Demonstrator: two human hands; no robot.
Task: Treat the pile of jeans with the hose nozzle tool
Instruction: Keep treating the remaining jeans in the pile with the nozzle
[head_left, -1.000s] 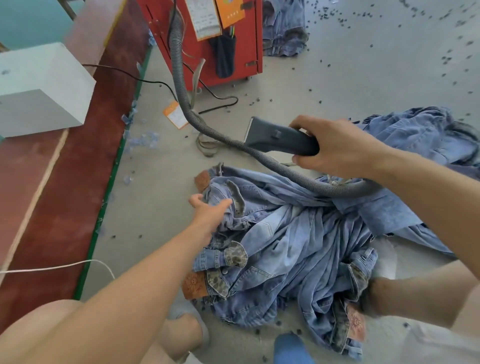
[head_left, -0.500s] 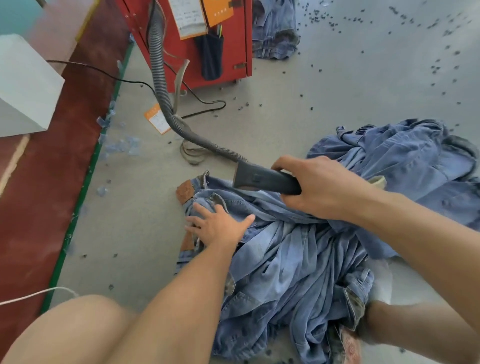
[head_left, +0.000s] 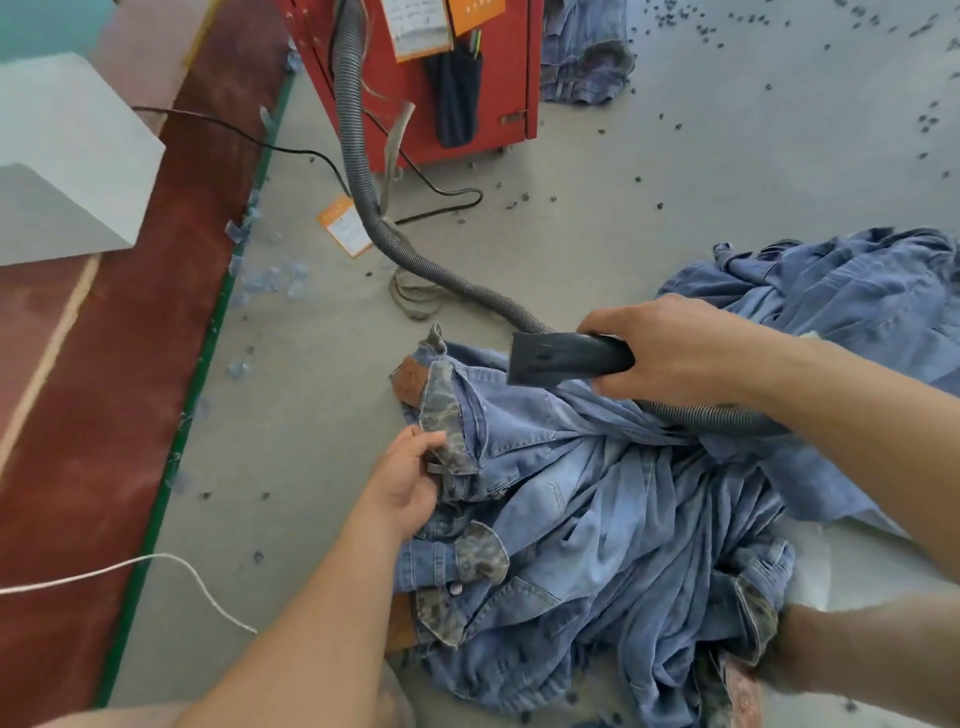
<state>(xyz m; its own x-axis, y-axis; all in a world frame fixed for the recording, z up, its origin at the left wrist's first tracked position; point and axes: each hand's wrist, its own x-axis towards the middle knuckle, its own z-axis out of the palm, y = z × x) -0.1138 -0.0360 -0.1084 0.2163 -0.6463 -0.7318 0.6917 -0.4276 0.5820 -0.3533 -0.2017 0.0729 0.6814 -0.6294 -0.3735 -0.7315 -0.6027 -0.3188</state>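
Here, label by label:

Open room: bare grey floor stretches beyond the pile toward the red cabinet; small dark specks are scattered over it.
Edges: a green stripe borders a dark red strip along the left; a white box sits at upper left, cut by the frame.
Cables: a black cable loops near the cabinet foot; a white cord curves in from the left edge.
Cut off: the pile of jeans runs out of view on the right and at the bottom; the cabinet top is out of frame.
Hidden: the grey ribbed hose passes behind the right forearm; its join to the cabinet cannot be made out.
Hard to tell: whether the nozzle's mouth touches the denim.
Jeans: light blue, crumpled, heaped on the floor, waistbands showing a mottled lining and a brown patch.
Hose nozzle tool: dark, flat-ended, just above the pile's far edge, pointing left.
Right hand: fingers wrapped round the nozzle's handle.
Left hand: pinches a folded waistband at the pile's left edge.
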